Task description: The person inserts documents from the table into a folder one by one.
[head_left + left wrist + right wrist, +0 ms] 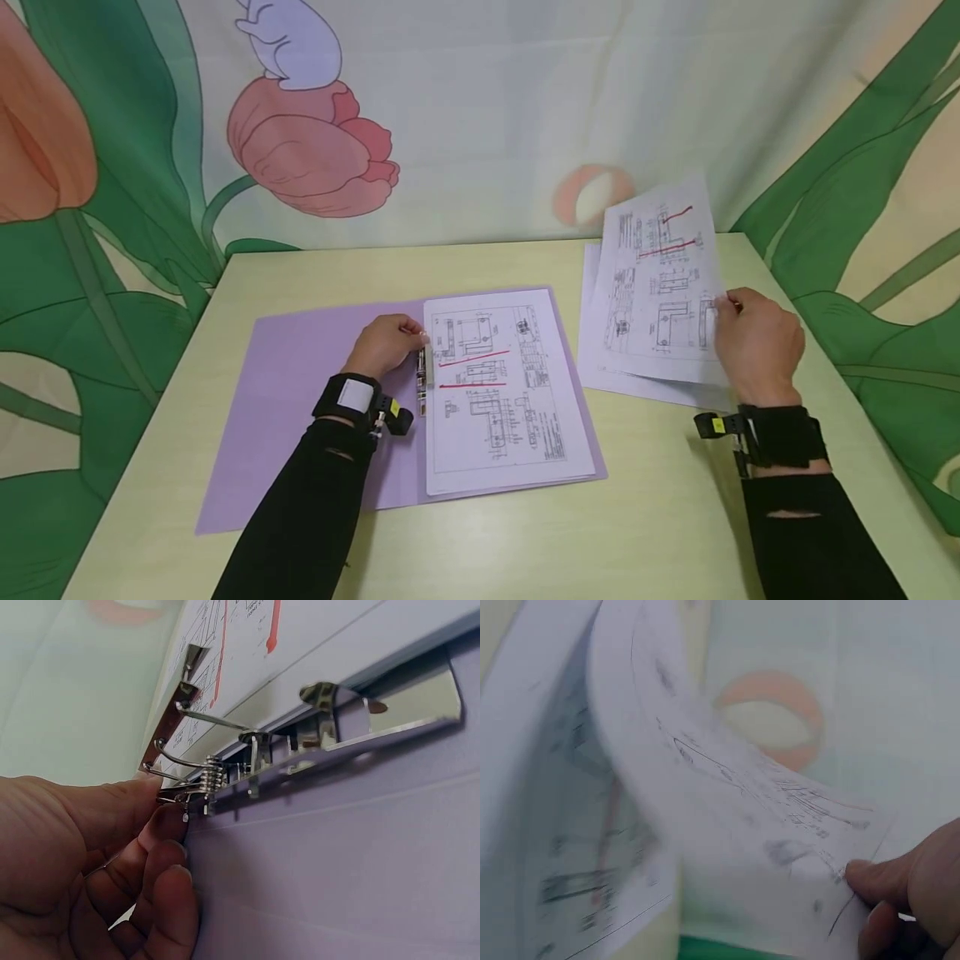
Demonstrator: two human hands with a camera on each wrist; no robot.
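Drawing sheet (pixel 660 283), lifted off the counter's (pixel 660 508) right-hand stack, pinched in my right hand (pixel 757 346). My left hand's (pixel 386 343) curled fingers grip the folder's clip (pixel 225 776); a slip could snap it shut.

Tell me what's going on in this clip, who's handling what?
A person sits at a pale yellow-green table with an open lilac paper folder. The left hand pinches the folder's metal spring clip beside a filed stack of white technical drawings marked in red. The right hand holds one loose drawing sheet by its edge, lifted above a few more sheets lying on the table at the right.
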